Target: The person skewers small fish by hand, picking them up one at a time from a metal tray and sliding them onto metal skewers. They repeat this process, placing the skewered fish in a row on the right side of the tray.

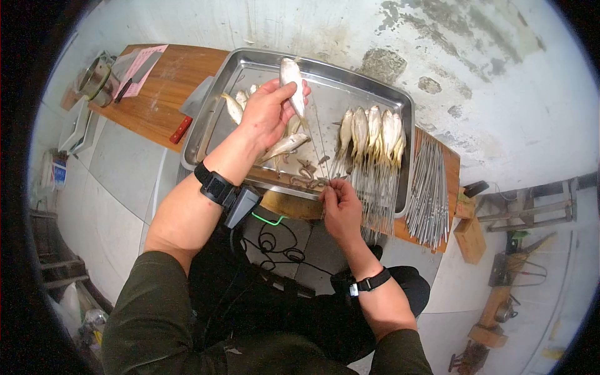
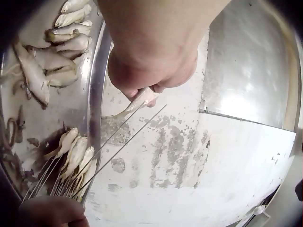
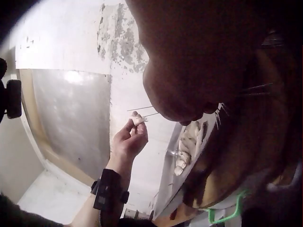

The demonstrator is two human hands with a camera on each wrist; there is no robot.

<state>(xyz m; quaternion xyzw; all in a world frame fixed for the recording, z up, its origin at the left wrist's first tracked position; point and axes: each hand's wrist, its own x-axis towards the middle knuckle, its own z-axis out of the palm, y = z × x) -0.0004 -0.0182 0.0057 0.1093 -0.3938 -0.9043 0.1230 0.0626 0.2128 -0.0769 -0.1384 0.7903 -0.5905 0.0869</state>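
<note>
My left hand [image 1: 265, 115] grips a small silvery fish [image 1: 290, 74] above the steel tray [image 1: 250, 56], thumb on its side and tail hanging downward. With thumb and fingertips, my right hand [image 1: 344, 207] pinches two thin metal skewers [image 1: 320, 139] near the tray's front edge. In the left wrist view, one skewer [image 2: 113, 136] runs up to the tail part of the fish [image 2: 141, 100], and the other passes beside it. Several skewered fish [image 1: 375, 128] lie in a row at the tray's right, their skewers [image 1: 380, 197] pointing toward me. Loose fish [image 1: 287, 145] lie below my left hand.
Scraps of fish innards [image 1: 306, 172] lie near the tray's front. A bundle of bare skewers [image 1: 428, 194] lies right of the tray on the wooden table [image 1: 187, 62]. A red-handled knife [image 1: 181, 130] is to the left, with a dark-handled cleaver [image 1: 145, 67] farther back.
</note>
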